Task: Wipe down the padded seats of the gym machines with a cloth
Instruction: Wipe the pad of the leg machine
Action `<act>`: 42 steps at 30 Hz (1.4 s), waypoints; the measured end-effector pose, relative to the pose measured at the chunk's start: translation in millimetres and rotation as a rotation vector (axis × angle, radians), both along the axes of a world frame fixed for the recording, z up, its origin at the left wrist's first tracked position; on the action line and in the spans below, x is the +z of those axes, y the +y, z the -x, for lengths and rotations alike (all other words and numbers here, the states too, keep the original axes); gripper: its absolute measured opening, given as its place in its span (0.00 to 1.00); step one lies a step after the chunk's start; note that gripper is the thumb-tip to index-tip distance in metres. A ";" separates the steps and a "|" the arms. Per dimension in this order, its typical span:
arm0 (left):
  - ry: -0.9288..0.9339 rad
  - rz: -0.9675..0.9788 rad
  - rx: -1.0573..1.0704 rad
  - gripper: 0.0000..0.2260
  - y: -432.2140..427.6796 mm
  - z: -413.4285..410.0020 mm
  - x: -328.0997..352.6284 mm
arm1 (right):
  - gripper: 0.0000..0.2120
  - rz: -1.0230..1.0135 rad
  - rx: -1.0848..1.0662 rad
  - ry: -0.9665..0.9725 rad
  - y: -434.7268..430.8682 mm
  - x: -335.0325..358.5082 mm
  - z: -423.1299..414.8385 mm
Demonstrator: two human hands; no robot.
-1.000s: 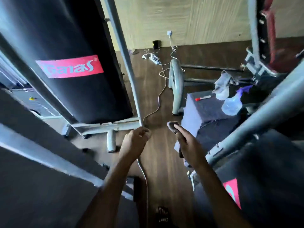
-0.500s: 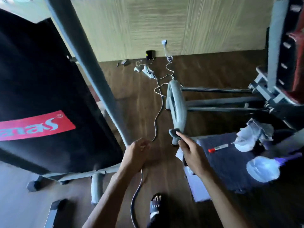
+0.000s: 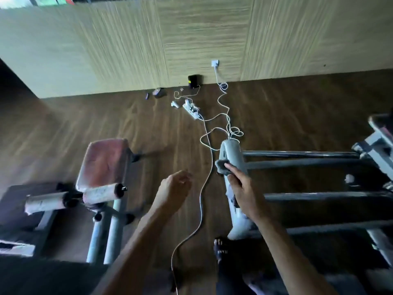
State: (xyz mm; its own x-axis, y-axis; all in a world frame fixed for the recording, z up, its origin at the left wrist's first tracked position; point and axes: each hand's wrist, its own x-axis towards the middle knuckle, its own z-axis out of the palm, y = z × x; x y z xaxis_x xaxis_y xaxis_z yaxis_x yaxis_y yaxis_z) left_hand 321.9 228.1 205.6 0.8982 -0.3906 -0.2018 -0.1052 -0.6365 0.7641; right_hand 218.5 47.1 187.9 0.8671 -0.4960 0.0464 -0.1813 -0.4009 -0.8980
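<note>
A grey cloth (image 3: 222, 167) is bunched in the right hand (image 3: 244, 192); a worn reddish padded seat (image 3: 104, 162) sits tilted at left.

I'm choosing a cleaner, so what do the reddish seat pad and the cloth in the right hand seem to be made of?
The reddish seat pad looks like vinyl or faux leather over foam: a smooth, faintly glossy skin with pale worn patches. The cloth gripped by the right hand looks like soft grey fabric, perhaps microfibre: matte and bunched in loose folds. Motion blur leaves both uncertain.
</note>
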 end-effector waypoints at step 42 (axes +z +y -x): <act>0.098 0.043 1.943 0.09 203.0 -737.7 -39.7 | 0.15 0.208 1.947 0.245 344.9 -27.0 -1047.0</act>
State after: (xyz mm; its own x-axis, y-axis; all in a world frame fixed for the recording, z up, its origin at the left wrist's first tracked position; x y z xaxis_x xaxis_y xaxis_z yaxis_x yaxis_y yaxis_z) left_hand 1059.6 431.2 165.8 0.0316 0.9569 -0.2888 0.6433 0.2016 0.7386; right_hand 1265.4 392.1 160.8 0.1320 0.9673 -0.2168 0.4669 -0.2536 -0.8472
